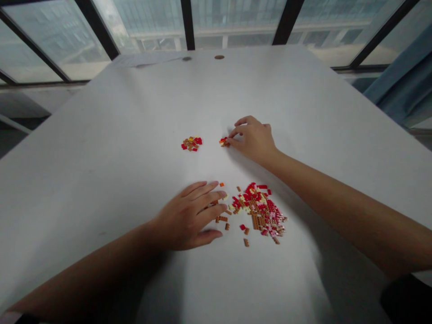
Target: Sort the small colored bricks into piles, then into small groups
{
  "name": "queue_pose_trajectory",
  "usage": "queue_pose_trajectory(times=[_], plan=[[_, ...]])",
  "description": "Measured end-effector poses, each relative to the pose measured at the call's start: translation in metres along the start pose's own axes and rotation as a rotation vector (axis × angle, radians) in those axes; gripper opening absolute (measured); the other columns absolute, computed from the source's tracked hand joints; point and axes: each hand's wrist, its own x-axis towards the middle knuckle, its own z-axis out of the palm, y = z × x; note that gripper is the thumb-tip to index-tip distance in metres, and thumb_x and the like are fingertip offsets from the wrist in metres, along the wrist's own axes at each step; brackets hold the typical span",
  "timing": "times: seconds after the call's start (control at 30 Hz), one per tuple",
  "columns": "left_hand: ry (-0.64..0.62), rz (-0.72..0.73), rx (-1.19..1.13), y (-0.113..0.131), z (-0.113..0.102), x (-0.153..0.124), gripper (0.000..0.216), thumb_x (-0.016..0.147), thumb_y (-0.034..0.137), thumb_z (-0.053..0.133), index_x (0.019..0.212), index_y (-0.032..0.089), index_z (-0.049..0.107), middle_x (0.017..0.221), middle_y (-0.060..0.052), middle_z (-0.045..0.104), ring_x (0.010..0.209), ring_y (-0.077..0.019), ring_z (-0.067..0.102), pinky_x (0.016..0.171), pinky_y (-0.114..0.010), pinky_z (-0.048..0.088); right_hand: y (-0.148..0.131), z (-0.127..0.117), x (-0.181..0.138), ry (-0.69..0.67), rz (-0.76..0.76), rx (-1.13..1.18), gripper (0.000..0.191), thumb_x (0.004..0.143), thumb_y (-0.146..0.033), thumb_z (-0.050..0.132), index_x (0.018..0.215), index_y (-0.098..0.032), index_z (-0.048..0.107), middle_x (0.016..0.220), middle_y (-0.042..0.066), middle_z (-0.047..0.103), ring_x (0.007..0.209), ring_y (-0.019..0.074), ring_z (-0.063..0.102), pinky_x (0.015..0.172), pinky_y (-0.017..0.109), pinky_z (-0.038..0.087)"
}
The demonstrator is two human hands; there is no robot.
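A large loose heap of small toy bricks (258, 216) in red, brown, pink and pale yellow lies on the white table in front of me. My left hand (192, 216) rests palm down at its left side, fingers spread, over a few brown bricks that it partly covers. An orange brick (222, 184) lies just beyond its fingertips. Farther out, my right hand (254, 138) has thumb and index finger brought together at a small pile of orange, red and brown bricks (224, 142). Anything between those fingertips is too small to make out.
Left of the small pile lies another pile of red, brown and yellow bricks (191, 144). Two round flat discs, one grey (186, 59) and one brown (219, 57), lie at the table's far edge beside a pale sheet (145, 60). A blue curtain (401, 83) hangs at right.
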Motion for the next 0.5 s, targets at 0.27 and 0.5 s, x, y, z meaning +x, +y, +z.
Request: queue_pose_trajectory(times=[0.27, 0.5], plan=[[-0.001, 0.003, -0.005, 0.0, 0.0, -0.001, 0.035, 0.096, 0.039, 0.055, 0.118, 0.013, 0.062, 0.13, -0.016, 0.066, 0.13, -0.0346, 0.056, 0.11, -0.051, 0.045, 0.004, 0.0, -0.002, 0.002, -0.045, -0.062, 0.016, 0.088, -0.03, 0.059, 0.088, -0.023, 0.073, 0.128, 0.013, 0.062, 0.11, 0.0331, 0.058, 0.092, 0.057, 0.036], [-0.001, -0.002, -0.001, 0.001, 0.0, 0.0, 0.034, 0.096, 0.039, 0.055, 0.118, 0.013, 0.061, 0.131, -0.015, 0.066, 0.13, -0.0337, 0.056, 0.11, -0.05, 0.045, 0.015, 0.003, -0.005, 0.104, -0.284, -0.3, 0.023, 0.093, -0.023, 0.048, 0.088, -0.021, 0.071, 0.129, 0.011, 0.062, 0.105, 0.0281, 0.056, 0.098, 0.054, 0.03]])
